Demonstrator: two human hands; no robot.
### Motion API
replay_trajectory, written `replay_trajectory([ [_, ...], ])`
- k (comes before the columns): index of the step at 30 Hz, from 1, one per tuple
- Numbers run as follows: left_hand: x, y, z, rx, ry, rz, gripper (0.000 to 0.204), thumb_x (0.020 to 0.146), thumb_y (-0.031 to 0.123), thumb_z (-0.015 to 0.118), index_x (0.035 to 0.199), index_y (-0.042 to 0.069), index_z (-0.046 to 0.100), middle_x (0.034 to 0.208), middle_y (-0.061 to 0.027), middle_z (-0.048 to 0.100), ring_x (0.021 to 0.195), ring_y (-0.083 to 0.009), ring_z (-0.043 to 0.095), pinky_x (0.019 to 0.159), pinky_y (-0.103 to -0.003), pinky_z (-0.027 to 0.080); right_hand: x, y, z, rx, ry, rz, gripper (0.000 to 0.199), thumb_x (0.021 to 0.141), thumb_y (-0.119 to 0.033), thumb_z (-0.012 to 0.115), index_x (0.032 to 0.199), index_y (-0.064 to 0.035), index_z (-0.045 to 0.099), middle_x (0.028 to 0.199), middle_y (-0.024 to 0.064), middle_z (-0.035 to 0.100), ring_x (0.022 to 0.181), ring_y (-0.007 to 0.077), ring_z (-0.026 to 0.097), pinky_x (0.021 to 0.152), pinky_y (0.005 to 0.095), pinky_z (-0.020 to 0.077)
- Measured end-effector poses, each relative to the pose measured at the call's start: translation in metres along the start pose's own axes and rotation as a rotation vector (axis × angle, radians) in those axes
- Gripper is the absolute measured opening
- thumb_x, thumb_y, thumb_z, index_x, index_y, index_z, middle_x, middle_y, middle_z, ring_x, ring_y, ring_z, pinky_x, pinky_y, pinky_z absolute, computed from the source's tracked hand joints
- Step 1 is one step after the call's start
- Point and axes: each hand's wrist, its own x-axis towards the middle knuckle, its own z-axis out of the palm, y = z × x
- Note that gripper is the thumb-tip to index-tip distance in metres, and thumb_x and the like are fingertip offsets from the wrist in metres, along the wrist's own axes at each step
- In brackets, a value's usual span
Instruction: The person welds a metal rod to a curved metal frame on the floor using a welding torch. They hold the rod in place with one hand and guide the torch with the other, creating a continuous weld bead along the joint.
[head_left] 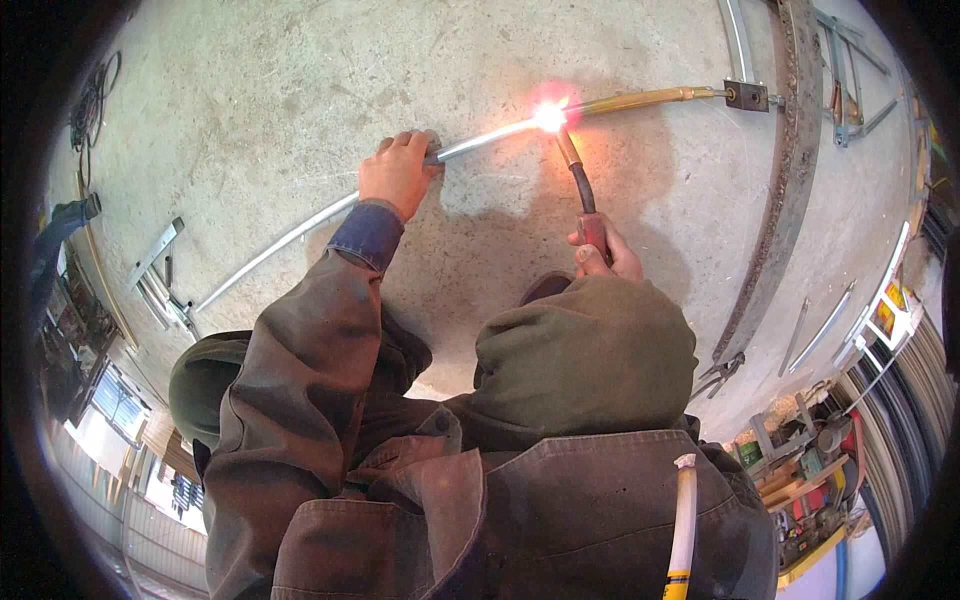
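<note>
Curved grey metal rod (300, 232), long and thin, lies across the pale concrete floor (250, 90) in a shallow arc, running from lower left up to a bright orange-white welding arc (549, 117) near top centre. Beyond the glare a yellowish length continues right to a small dark square bracket (746, 96). Judged stiff, rigid steel, moderately light for its length but springy along the arc; likely hot close to the glow. Safest hold looks to be well left of the arc, where the bare hand already sits.

Left hand (398, 172): palm down, fingers curled over and clamped on the rod, just left of the weld point, pressing it to the floor. Arm extended forward, brown jacket sleeve with blue cuff (368, 234).

Right hand (600, 250): fist closed round the red grip of a dark welding torch (582, 185), nozzle angled up and left, tip touching the glow. Wrist low, close to the green-clad knee (585, 350).

Outward: rusty curved steel band (780, 200) at right, loose metal strips (155, 260) at left.
</note>
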Motion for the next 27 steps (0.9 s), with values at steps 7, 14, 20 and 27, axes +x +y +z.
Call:
replay_trajectory([
  [7,0.000,-0.002,0.001,0.018,-0.004,0.002,0.033,0.090,0.030,0.078,0.118,0.015,0.068,0.116,-0.0049,0.070,0.111,-0.0290,0.069,0.086,-0.045,0.060,0.000,-0.001,0.001,0.008,0.009,-0.008,0.055,0.101,-0.022,0.064,0.151,-0.0051,0.049,0.118,0.0025,0.065,0.075,0.0060,0.052,0.068,0.0250,0.0480],
  [14,0.000,-0.007,0.007,0.009,0.070,-0.001,0.032,0.088,0.031,0.079,0.108,0.012,0.063,0.107,-0.0078,0.070,0.103,-0.0325,0.069,0.083,-0.049,0.057,0.005,0.005,0.006,0.061,0.040,0.008,0.050,0.101,-0.017,0.066,0.146,-0.0019,0.051,0.109,0.0023,0.064,0.069,0.0032,0.051,0.061,0.0210,0.0444],
  [20,0.003,-0.009,0.013,0.006,0.091,0.047,0.034,0.087,0.030,0.082,0.109,0.012,0.064,0.108,-0.0080,0.071,0.103,-0.0326,0.069,0.084,-0.049,0.058,0.004,0.005,0.006,0.103,0.058,0.041,0.052,0.100,-0.016,0.067,0.147,-0.0005,0.050,0.113,0.0054,0.065,0.073,0.0045,0.053,0.064,0.0226,0.0456],
  [27,0.002,-0.008,0.010,-0.031,0.070,0.031,0.031,0.088,0.028,0.081,0.109,0.012,0.064,0.109,-0.0090,0.070,0.103,-0.0344,0.069,0.082,-0.051,0.057,0.010,0.008,-0.001,0.065,-0.016,0.043,0.066,0.099,-0.022,0.070,0.155,0.0018,0.045,0.121,0.0093,0.068,0.102,0.0130,0.065,0.092,0.0304,0.0520],
])
